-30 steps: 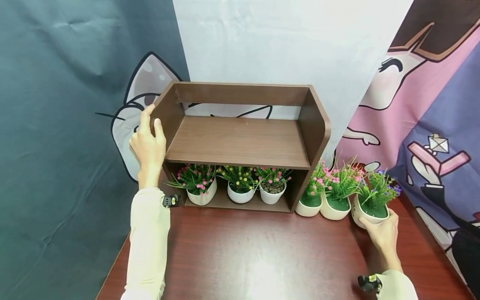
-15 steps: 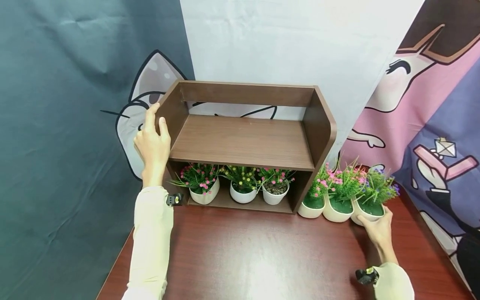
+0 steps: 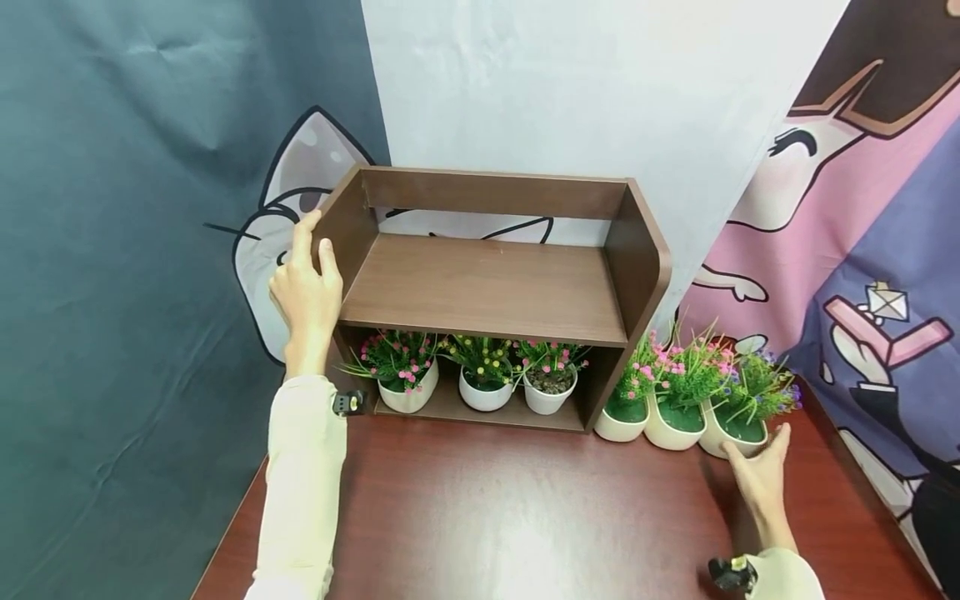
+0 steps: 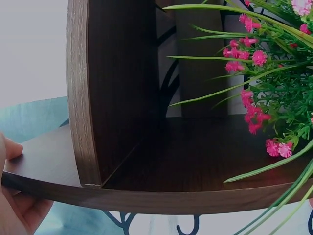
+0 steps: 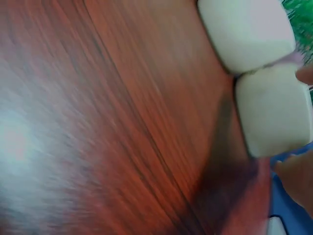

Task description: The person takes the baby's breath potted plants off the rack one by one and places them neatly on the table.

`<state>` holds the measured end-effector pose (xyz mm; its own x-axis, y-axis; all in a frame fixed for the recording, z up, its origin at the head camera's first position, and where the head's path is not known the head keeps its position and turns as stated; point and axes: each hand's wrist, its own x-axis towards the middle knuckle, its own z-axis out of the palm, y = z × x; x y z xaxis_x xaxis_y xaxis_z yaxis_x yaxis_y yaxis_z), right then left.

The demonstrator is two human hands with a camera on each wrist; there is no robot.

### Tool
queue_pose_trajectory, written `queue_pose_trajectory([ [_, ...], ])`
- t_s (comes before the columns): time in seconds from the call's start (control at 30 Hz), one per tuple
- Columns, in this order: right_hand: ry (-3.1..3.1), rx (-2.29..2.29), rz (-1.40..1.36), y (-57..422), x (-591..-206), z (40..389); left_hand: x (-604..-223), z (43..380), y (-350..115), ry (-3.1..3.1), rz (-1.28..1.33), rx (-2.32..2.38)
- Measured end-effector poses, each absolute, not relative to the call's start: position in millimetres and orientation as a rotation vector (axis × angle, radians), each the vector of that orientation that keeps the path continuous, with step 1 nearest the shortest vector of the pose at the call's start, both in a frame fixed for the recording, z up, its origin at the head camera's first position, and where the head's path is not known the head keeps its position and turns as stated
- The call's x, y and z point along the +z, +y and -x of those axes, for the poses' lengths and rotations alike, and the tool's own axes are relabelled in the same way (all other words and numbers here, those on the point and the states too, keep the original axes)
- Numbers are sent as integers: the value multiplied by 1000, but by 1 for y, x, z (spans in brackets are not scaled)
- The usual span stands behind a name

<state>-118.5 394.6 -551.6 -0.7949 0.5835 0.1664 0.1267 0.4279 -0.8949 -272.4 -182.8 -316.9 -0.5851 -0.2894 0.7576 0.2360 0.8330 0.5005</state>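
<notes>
My left hand (image 3: 306,292) grips the left side panel of a brown two-tier wooden shelf (image 3: 487,283); in the left wrist view the thumb (image 4: 12,148) lies on the panel's inner face, with fingers on its outer side. At the right, my right hand (image 3: 761,475) stands with thumb and fingers spread at the near side of a white pot of purple flowers (image 3: 738,429). Beside that pot, nearly in line, are two pots of pink flowers, a middle one (image 3: 678,417) and one against the shelf's right side (image 3: 622,417).
On the shelf's lower tier stand a pink-flowered pot (image 3: 411,387), a yellow-flowered pot (image 3: 486,387) and another pink-flowered pot (image 3: 550,390). Everything rests on a glossy red-brown table (image 3: 487,500). Printed cloth (image 3: 135,292) hangs behind and at both sides.
My right hand has moved the purple-flowered pot left, up against the middle pink one, then loosened its fingers and drawn back slightly. The left hand keeps its grip on the shelf.
</notes>
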Motion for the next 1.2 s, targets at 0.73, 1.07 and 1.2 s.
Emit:
queue_pose_trajectory([
  [0.73, -1989, 1355, 333, 253, -590, 73, -316, 273, -182, -2057, -38, -705],
  [1.07, -2099, 1411, 93, 181, -576, 93, -316, 276, -181, -2053, -35, -707],
  [1.2, -2097, 1404, 19, 154, -546, 105, -317, 275, -182, -2052, -41, -710],
])
